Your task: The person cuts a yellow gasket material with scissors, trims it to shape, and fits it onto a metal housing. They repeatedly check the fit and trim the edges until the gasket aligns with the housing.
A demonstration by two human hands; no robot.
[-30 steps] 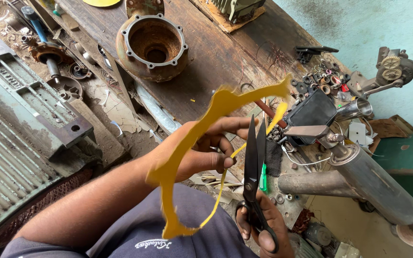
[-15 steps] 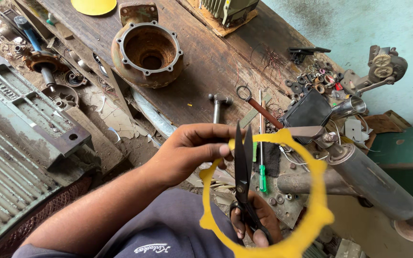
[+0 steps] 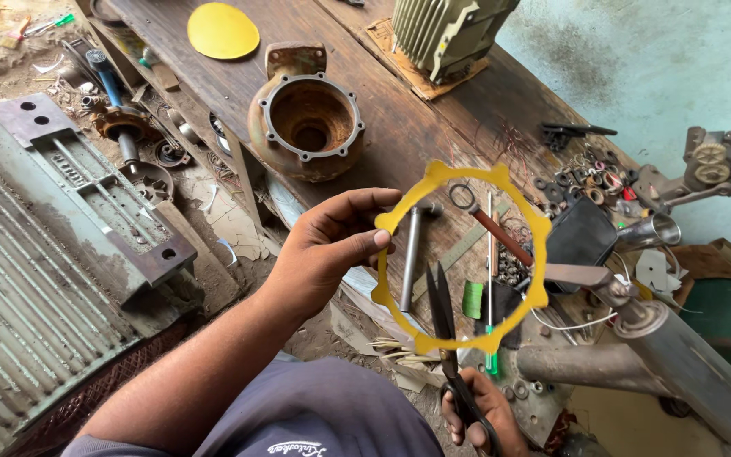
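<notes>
Meanwhile the left hand (image 3: 332, 245) pinches a yellow ring gasket (image 3: 464, 258) above the table (image 3: 399, 127), while the right hand (image 3: 480, 415) grips scissors (image 3: 443, 317).

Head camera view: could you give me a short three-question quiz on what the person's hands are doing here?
1. True or false: the left hand pinches the yellow ring gasket at its edge.
2. What does the right hand hold? A) hammer B) scissors C) wrench
3. Which rusty part stands on the wooden bench beyond the gasket?

Key: 1 true. 2 B. 3 the round flanged housing.
</notes>
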